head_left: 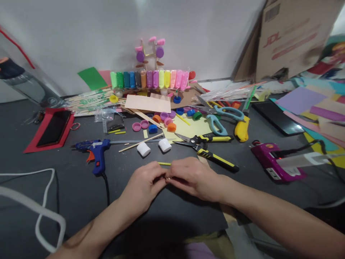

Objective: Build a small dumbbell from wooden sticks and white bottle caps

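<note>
My left hand (147, 180) and my right hand (190, 176) meet fingertip to fingertip over the dark table, low in the middle of the view. Both are closed, pinching around something small and pale, mostly covered by the fingers. A short yellow-green stick (164, 163) shows just beyond the fingertips. Two white cylindrical pieces, one at the left (143, 149) and one at the right (164, 145), lie just past my hands. Behind them a thin wooden stick (140, 142) rests slantwise on the table.
A blue glue gun (98, 151) lies at the left, near a phone (54, 127) on red paper. Yellow-black pliers (215, 158), blue-handled scissors (229, 112) and a purple power adapter (272, 163) are at the right. Colored clay packs (149, 79) stand behind bottle caps (153, 128).
</note>
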A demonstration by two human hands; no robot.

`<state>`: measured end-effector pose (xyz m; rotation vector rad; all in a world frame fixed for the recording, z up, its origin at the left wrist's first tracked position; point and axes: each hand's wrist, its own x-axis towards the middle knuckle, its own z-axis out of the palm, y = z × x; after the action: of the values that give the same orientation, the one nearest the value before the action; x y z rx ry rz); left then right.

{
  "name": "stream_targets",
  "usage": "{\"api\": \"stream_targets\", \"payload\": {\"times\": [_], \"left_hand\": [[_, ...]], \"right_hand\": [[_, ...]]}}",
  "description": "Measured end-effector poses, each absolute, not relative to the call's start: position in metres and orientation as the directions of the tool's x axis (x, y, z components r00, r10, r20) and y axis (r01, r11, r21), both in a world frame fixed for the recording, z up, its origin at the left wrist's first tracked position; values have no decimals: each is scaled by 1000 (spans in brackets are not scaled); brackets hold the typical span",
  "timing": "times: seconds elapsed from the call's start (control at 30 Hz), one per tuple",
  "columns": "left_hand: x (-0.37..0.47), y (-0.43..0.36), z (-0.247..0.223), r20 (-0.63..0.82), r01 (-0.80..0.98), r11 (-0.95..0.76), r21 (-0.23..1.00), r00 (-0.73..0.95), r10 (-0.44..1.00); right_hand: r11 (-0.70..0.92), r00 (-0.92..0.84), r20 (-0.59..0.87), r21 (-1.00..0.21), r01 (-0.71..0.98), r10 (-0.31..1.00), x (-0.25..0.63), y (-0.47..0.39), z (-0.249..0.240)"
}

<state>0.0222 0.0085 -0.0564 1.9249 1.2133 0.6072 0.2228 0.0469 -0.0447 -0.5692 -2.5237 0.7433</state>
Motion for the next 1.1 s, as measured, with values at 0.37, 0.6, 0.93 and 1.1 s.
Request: {"api": "stream_targets", "payload": {"times": [0.37,0.6,0.93,1.1], "left_hand": [[24,8,-62,21,593,-314,742,448,894],[25,8,-66,23,598,-307,740,434,900],[23,9,-48,-61,199,3,980,285,956],[25,7,-40,-303,-8,324,946,337,891]], "right_hand": [[826,-836,309,-498,265,454,221,46,-47],[842,-840,301,-455,291,453,220,44,-47],[161,-485,56,-971,176,873,224,53,-28],[-306,-462,-224,-946,-110,858,222,60,-27]]}}
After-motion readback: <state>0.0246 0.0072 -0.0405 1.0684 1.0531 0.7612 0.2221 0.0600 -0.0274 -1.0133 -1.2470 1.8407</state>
